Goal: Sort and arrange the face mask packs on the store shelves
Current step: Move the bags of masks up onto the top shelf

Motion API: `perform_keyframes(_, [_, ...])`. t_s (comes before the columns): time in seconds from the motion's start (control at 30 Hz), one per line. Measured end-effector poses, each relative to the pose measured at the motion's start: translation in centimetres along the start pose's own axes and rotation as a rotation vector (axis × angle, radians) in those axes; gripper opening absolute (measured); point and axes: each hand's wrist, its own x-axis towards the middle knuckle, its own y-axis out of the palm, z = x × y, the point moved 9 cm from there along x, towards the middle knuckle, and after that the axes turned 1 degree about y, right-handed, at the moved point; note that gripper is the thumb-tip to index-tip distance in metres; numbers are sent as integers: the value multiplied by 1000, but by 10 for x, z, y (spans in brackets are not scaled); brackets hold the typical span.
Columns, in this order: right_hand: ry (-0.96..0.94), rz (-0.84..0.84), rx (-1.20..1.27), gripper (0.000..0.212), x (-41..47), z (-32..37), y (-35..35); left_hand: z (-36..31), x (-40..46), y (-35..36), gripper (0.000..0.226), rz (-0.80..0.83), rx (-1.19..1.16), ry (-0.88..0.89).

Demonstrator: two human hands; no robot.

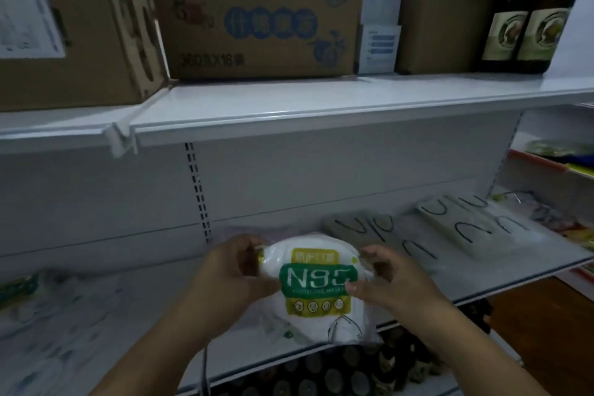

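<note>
**N95 pack squared up at the shelf's near edge**

A white N95 mask pack, its green label facing up and readable, sits over the near edge of the lower shelf, gripped from both sides. The left hand curls its fingers round the pack's left end, thumb on top; the right hand pinches the right edge between thumb and fingertips. Holding it by the two ends keeps the label flat and forward, which looks like a check of its facing before it is set down. More clear mask packs lie beneath it and to the left, blurred in the dim light. To the right and farther back, two flat packs with black ear loops lie side by side, apparently already laid out in a row, so the pack in hand is probably meant for the gap beside them. Above, the upper shelf carries cardboard cartons and, at far right, dark glass bottles. A neighbouring shelf at right holds colourful goods too blurred to name.
</note>
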Motion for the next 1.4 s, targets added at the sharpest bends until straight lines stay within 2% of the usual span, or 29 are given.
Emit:
perform_keyframes(0.1, [-59,-16,59,25,0,21,-35,-44,-10,14,35,-13,-7,57])
perform_keyframes(0.17, [-108,-6,109,30,-5,43,-56,-81,-20,20,44,42,32,134])
perform_keyframes(0.27, [-217,36,234,66,-11,86,-75,-127,-29,18,53,122,67,215])
perform_keyframes(0.33, [-301,-29,318,82,-12,113,-87,-153,-30,14,59,163,61,244])
perform_keyframes(0.37, [-366,-27,320,76,-8,123,-90,-165,-28,10,64,165,58,262])
perform_keyframes(0.47, [-621,-61,232,26,5,176,-93,-201,-16,-9,74,102,82,369])
perform_keyframes(0.5, [-653,-59,190,21,17,188,-96,-211,-9,-16,78,67,90,403])
perform_keyframes(0.53, [-659,-69,109,37,24,200,-98,-218,0,-23,81,42,89,415])
perform_keyframes(0.6, [-718,-26,-16,34,29,238,-95,-229,24,-35,83,25,41,391])
perform_keyframes(0.67, [-656,101,23,56,44,263,-85,-235,51,-49,81,-1,-16,350])
perform_keyframes(0.7, [-607,125,49,55,61,270,-81,-239,65,-57,80,-29,-15,339])
perform_keyframes(0.8, [-412,85,-14,27,116,293,-60,-244,112,-85,81,-126,-10,252])
perform_keyframes(0.87, [-323,23,-85,9,148,303,-42,-245,140,-104,77,-237,133,193])
perform_keyframes(0.93, [-262,4,-144,6,174,311,-22,-247,157,-121,76,-381,405,215])
perform_keyframes(1.0, [-222,-9,-174,9,196,319,-2,-249,162,-124,72,-437,615,304])
perform_keyframes(1.07, [-183,-15,-180,15,216,320,19,-246,162,-114,63,-418,840,387])
perform_keyframes(1.13, [-148,2,-197,17,230,318,41,-241,161,-106,59,-390,1001,397])
perform_keyframes(1.23, [-150,26,-221,10,244,307,66,-222,164,-93,59,-235,1127,244])
perform_keyframes(1.3, [-186,37,-271,13,252,301,76,-212,166,-91,58,-174,1191,159])
perform_keyframes(1.33, [-224,23,-347,17,253,302,77,-209,166,-93,55,-164,1218,125])
perform_keyframes(1.4, [-376,-69,-651,28,250,312,76,-203,164,-99,45,-144,1267,60])
